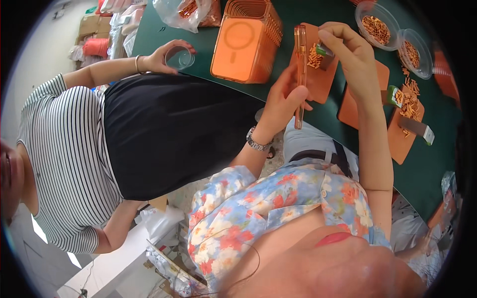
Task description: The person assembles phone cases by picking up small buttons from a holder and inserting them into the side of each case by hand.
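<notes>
My left hand (285,97), with a metal watch at the wrist, grips a clear orange phone case (299,111) held on edge above the table. My right hand (352,57) is closed in a pinch beside the case's upper end; whatever sits between its fingertips is too small to make out. Below it lies an orange pad (321,84) with a pile of small orange-brown pieces (314,57). A green-ended strip (324,50) shows just under the fingers; whether they touch it I cannot tell.
A stack of orange phone cases (237,49) stands left of my hands. To the right are more pads (400,148), loose pieces (410,107), a metal strip (416,128) and clear tubs (380,27). A person in a striped top (64,129) holds a clear cup (179,58).
</notes>
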Available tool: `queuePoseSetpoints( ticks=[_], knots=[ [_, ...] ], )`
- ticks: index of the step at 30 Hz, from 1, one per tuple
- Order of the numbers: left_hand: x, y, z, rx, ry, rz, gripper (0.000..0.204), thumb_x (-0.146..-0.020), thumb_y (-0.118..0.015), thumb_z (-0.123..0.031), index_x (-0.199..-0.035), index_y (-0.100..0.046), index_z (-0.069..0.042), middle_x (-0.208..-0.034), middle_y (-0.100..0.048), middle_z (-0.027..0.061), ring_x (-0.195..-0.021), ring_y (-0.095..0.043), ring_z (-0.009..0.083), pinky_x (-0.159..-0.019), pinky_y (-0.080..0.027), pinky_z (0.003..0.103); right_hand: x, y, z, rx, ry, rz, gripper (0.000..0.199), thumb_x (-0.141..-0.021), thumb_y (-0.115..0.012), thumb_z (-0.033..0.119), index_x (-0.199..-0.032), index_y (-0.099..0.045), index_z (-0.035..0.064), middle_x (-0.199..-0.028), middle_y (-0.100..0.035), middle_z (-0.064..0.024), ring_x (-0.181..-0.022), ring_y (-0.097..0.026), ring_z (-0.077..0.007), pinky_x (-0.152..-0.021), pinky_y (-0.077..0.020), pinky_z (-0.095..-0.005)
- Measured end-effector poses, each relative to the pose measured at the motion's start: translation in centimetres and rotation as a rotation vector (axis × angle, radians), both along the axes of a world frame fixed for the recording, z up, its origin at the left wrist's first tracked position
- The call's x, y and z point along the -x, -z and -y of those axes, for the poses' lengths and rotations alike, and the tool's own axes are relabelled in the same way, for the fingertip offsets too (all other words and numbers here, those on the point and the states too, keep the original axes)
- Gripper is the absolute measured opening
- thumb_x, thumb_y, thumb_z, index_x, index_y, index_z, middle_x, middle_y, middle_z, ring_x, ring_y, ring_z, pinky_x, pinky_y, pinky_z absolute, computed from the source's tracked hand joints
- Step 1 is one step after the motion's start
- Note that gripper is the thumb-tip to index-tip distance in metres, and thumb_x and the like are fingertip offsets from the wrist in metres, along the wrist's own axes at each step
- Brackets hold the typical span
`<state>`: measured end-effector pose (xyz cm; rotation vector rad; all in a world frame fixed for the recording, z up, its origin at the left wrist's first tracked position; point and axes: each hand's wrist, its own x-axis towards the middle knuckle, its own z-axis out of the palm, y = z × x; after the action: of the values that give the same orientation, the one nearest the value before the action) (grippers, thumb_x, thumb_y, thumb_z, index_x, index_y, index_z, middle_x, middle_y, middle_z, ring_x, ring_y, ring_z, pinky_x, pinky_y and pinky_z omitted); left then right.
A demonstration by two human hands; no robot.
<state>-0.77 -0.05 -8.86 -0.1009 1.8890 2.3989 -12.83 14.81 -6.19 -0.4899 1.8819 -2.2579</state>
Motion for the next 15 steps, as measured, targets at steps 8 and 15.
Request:
queuePoseSetpoints(
  ticks=[8,15],
  knots=[
    [0.1,-0.7,-0.3,-0.051,0.069,0.043,0.071,-0.093,-0.049,-0.05,-0.136,-0.035,0.004,-0.118,-0.051,0.0175,-0.087,-0.059,0.0203,-0.064,-0.058,0.033,0.0,-0.5,-1.1,-0.117,-0.07,0.014,0.018,-0.092,-0.062,0.019,-0.097,-0.063,0.0015,-0.083,-0.057,0.0039,-0.076,-0.051,-0.0037,-0.065,-0.0423,-0.0193],
    [0.5,-0.8,-0.1,-0.163,0.082,0.065,0.063,-0.094,-0.051,-0.039,-0.139,-0.034,0.002,-0.118,-0.052,0.0149,-0.08,-0.061,0.017,-0.065,-0.058,0.031,-1.5,-0.7,-0.4,-0.124,-0.06,-0.037,0.016,-0.093,-0.061,0.019,-0.094,-0.062,0.0032,-0.086,-0.061,0.0015,-0.078,-0.054,-0.0037,-0.066,-0.0459,-0.0196]
  ],
)
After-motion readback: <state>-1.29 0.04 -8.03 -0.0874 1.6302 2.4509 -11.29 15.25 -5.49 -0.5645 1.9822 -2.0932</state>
